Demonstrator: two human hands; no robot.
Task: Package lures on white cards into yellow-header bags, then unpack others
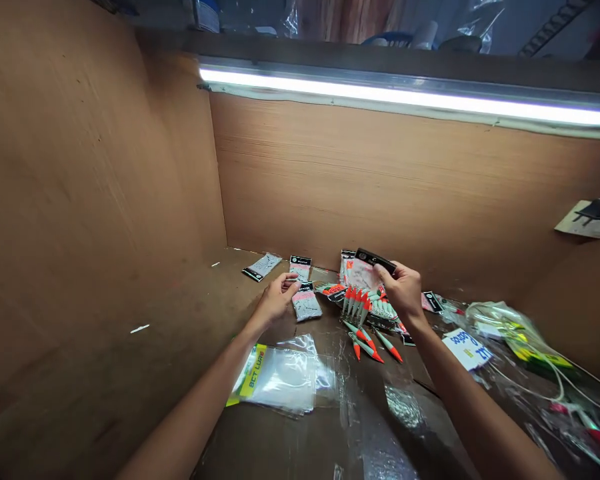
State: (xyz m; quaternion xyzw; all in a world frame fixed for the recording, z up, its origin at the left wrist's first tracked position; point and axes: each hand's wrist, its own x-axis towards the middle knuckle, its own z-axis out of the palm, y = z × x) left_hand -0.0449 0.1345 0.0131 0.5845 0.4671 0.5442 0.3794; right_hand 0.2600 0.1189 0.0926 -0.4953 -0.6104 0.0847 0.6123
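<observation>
"So, how is the right hand (403, 288) set?"

"Raised just right of the standing lures (354, 301). It holds a packet (374, 260) by its black top, thumb along the front, fingers curled behind, and the forearm slants up from the near right."

"And the left hand (277, 298)?"

"Left of the lures, low over the table (180, 373). Thumb and fingertips are drawn close, right at the black top of a pack (307, 307). I cannot tell if they pinch it or only touch it."

"Where are the other packs?"

"One pack (301, 267) lies behind that, left of the lures, and a tilted one (264, 265) is farther left. A few loose lures (390, 345) lie just in front of the standing ones."

"What about the surface?"

"Brown and scuffed. Clear bags (280, 380) with a yellow strip lie in front of the lures, to the left, under the left forearm. A card (467, 348) with blue writing sits to their right, near a pale cord (555, 381)."

"And around it?"

"Behind the lures stands a wooden panel (380, 180). High above them runs a lit tube (380, 93), under a cluttered shelf (380, 60). A plug (597, 210) hangs far to their right."
</observation>
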